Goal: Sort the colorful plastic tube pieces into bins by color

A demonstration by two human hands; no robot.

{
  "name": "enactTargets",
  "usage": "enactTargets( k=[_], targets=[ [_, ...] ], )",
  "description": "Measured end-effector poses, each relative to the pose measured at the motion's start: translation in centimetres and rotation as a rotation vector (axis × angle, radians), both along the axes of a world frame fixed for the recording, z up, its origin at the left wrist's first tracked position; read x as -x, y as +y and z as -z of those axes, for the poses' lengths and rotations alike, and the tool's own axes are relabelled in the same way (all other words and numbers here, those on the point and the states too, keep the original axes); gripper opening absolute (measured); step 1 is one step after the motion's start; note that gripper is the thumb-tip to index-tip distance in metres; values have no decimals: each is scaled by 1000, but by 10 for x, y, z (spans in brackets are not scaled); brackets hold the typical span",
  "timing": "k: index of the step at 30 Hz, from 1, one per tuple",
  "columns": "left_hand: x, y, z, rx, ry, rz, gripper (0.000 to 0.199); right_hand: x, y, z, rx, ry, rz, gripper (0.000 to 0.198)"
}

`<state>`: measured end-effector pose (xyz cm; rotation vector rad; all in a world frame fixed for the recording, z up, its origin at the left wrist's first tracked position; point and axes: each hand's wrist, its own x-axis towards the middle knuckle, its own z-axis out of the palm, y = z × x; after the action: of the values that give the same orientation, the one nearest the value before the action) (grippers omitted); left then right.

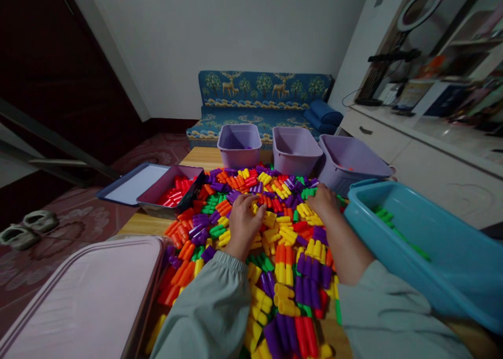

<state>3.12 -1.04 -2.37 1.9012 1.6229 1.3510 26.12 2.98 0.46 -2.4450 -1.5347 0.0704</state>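
Bullet-shaped plastic building blocks in yellow, purple, red, orange and green lie in a wide pile across the table. My left hand (pixel 244 220) is over the middle of the pile, its fingers curled and closed around a yellow block (pixel 255 209). Farther right, my right hand (pixel 324 202) reaches into the far side of the pile, with fingers closed at a green block (pixel 308 192); its fingertips are partly hidden. Purple blocks (pixel 310 291) joined side by side lie nearer to me, between my forearms.
Three lilac bins (pixel 239 157) line the table's far edge. A teal tub (pixel 393 238) with green blocks stands at right. At left are an open box (pixel 167 210) holding red blocks and a lidded pale container (pixel 90 291). A blue patterned sofa (pixel 255 94) is behind.
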Motion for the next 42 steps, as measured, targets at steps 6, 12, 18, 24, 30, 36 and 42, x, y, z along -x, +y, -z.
enactTargets(
  k=[6, 12, 18, 24, 30, 36, 42],
  targets=[
    [-1, 0, 1, 4, -17, 12, 22, -2, 0, 13, -57, -35, -33, 43],
    [0, 0, 2, -13, -33, 27, 19, 2, -1, 11, -66, -35, -123, 28],
    [-1, 0, 0, 7, -28, 17, 18, 8, 2, 11, -91, 0, -187, 19],
    [0, 1, 1, 2, -20, 23, 18, 13, 8, 9, -48, 3, -212, 56],
    [0, 1, 1, -9, -12, 31, 16, 17, 12, 2, -67, 33, -255, 36],
    [0, 1, 3, -23, -22, 28, 17, 13, 5, -1, -216, 153, -257, 26],
    [-1, 0, 0, -20, -84, 62, 21, 41, -19, -5, -309, 844, -307, 29]
  ],
)
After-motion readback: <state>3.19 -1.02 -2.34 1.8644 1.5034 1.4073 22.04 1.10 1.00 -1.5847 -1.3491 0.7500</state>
